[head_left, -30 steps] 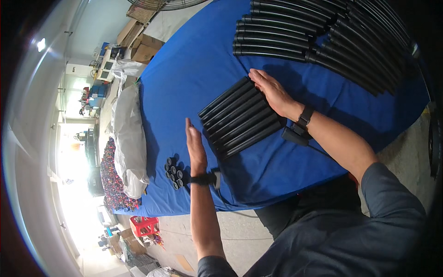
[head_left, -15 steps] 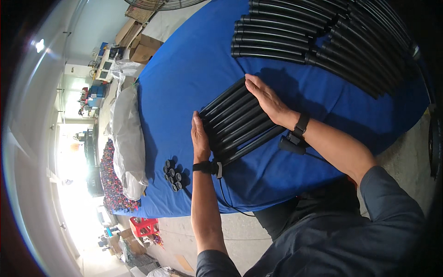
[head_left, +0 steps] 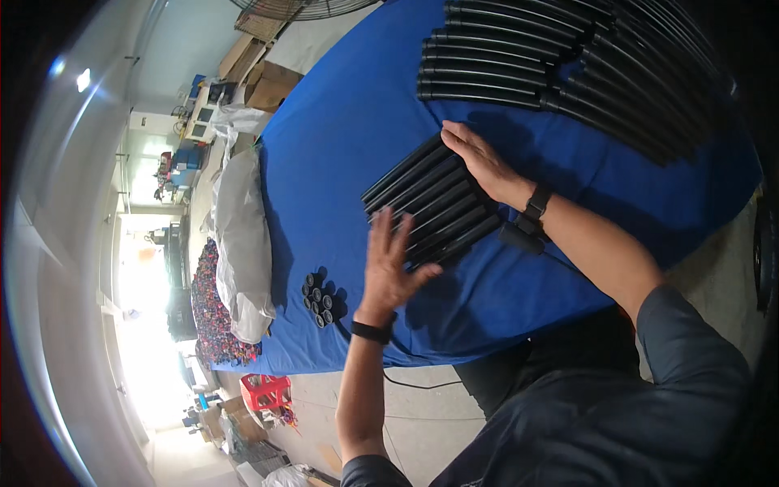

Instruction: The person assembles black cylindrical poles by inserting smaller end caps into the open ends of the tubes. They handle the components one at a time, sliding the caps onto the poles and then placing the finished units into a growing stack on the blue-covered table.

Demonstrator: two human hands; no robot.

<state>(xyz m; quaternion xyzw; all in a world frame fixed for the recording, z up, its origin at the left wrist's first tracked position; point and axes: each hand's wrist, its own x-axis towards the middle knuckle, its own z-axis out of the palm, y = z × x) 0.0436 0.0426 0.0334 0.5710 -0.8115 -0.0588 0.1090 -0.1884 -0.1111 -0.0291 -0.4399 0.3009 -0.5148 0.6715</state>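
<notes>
Several black tubes (head_left: pixel 434 188) lie side by side in a slanted row on the blue cloth. Against their right ends rests the edge of my right hand (head_left: pixel 487 166), its fingers stretched out straight and holding nothing. My left hand (head_left: pixel 389 268) is open with fingers spread, slightly blurred, at the tubes' near left ends; whether its fingertips touch them I cannot tell. Left of it stands a small cluster of black round pieces with ring-shaped tops (head_left: pixel 317 297). Both wrists wear black bands, and a small black box with a cable is by the right wrist.
More black tubes (head_left: pixel 487 69) are laid out in rows at the far right of the blue-covered table (head_left: pixel 349 105). A pale plastic sack (head_left: pixel 243 235) and a heap of small multicoloured bits (head_left: pixel 213 312) flank the left edge. Below stands a red stool (head_left: pixel 266 392).
My left hand has come off the tubes' left ends and turned, fingers spreading, toward their near side. The right hand stays at the right ends. The tubes now lie more evenly together.
</notes>
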